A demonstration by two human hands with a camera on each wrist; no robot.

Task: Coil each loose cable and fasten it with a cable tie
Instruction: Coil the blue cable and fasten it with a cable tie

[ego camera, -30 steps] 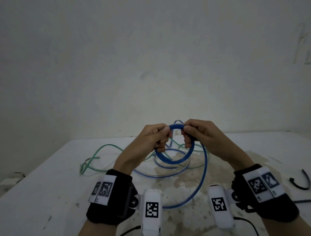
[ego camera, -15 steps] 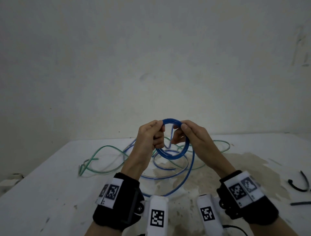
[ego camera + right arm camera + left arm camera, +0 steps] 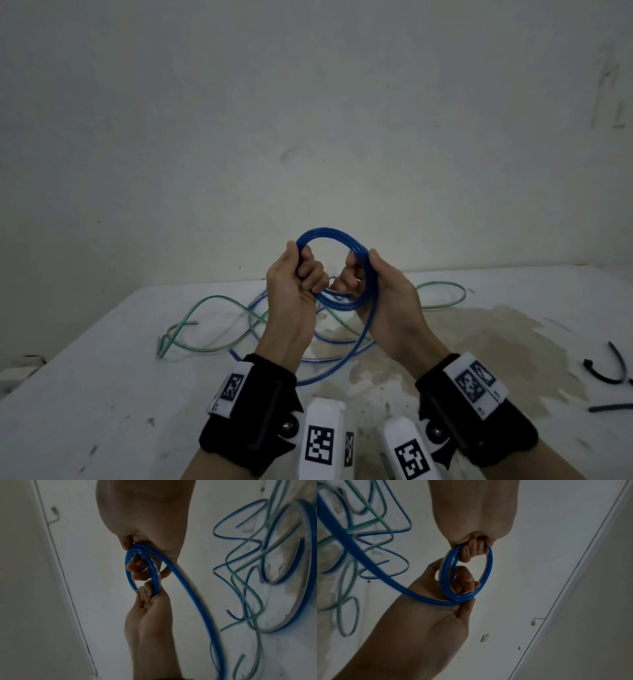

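Both hands gripped the blue cable (image 3: 337, 236) coil — left hand (image 3: 294, 284) at nine o'clock, right hand (image 3: 387, 294) at three — fingers curled tight around it.

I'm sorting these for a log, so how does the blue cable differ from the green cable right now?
The blue cable is partly wound into a ring held up by the left hand and right hand; the green cable lies untouched on the table. The blue cable looks thicker in the wrist views; the green cable looks thinner. Both still have loose length on the table, and neither is tied.
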